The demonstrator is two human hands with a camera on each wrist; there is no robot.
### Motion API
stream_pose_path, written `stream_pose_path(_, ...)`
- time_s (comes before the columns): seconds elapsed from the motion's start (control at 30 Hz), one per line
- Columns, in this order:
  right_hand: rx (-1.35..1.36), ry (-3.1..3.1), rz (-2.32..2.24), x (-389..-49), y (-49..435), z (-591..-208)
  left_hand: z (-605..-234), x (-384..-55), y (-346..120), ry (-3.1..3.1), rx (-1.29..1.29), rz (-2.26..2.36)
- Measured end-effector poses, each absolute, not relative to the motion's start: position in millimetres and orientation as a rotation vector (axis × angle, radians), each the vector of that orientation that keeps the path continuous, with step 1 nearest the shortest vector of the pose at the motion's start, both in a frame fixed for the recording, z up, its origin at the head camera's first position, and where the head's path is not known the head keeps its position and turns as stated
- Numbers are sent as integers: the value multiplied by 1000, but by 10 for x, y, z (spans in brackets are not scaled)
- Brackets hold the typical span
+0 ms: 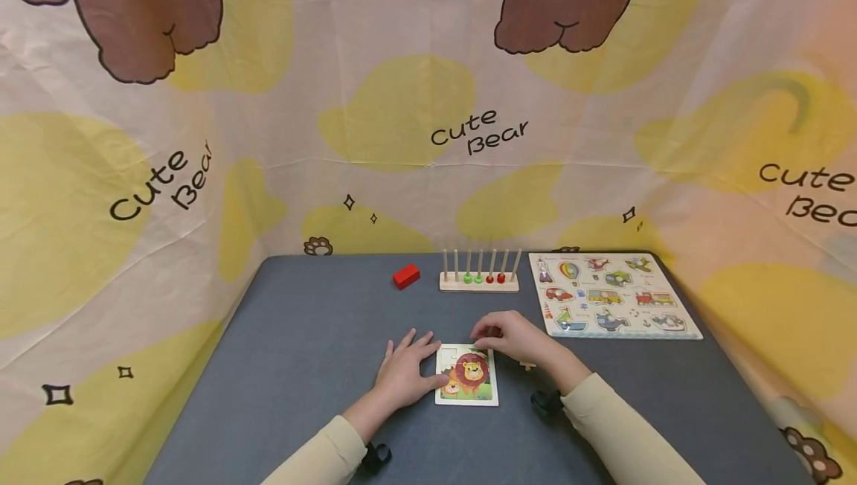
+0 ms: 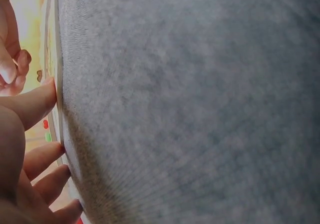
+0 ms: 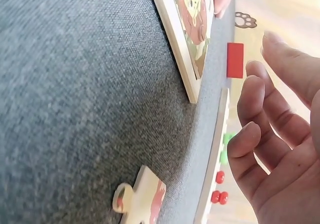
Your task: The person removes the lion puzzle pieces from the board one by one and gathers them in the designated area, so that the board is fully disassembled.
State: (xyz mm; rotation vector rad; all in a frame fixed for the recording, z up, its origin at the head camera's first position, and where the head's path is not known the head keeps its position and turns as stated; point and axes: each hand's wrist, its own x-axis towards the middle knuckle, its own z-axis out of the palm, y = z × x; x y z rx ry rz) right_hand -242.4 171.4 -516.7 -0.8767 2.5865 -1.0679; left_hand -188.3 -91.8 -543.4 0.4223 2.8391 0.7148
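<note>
A small lion jigsaw puzzle [image 1: 472, 372] in a pale wooden frame [image 3: 175, 44] lies flat on the grey table. A pale patch shows at its upper left in the head view. My left hand [image 1: 404, 373] rests with spread fingers at the frame's left side, its thumb [image 2: 37, 103] on the frame's edge. Over the upper right corner is my right hand [image 1: 512, 338], its fingers loosely bent and nothing between them in the right wrist view. A loose puzzle piece [image 3: 145, 196] with a round knob lies on the table under the right wrist.
Behind the puzzle stands a wooden peg rack [image 1: 478, 286] with green and red beads on several upright pegs. A red block [image 1: 406, 277] lies to its left. At the back right is a vehicle picture board [image 1: 612, 295]. A printed cloth [image 1: 402, 195] hangs behind the table.
</note>
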Motion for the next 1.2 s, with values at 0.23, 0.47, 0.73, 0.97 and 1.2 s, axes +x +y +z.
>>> stream_pose_path(0.23,-884,2542,-1064,-2453,1638,-5196,-5430,-1879,-918,2852,434,700)
stream_pose_path(0.47,-926,2479,-1005,-2519,1535,-5273,-5432,-1859,-960,2842,410,727)
stream_pose_path(0.73,-934,2448,-866,-2562,1502,-5290,-5454,-1875,-922,2869,436,703)
stream_pose_path(0.97,-920,2400,-763,-2604,1429,-5252,-5451,-1870,-915,2870,434,724)
stream_pose_path(1.2,-859,2356,-776,-2644,1386,-5240,-5442,-1881,-920,2852,435,728)
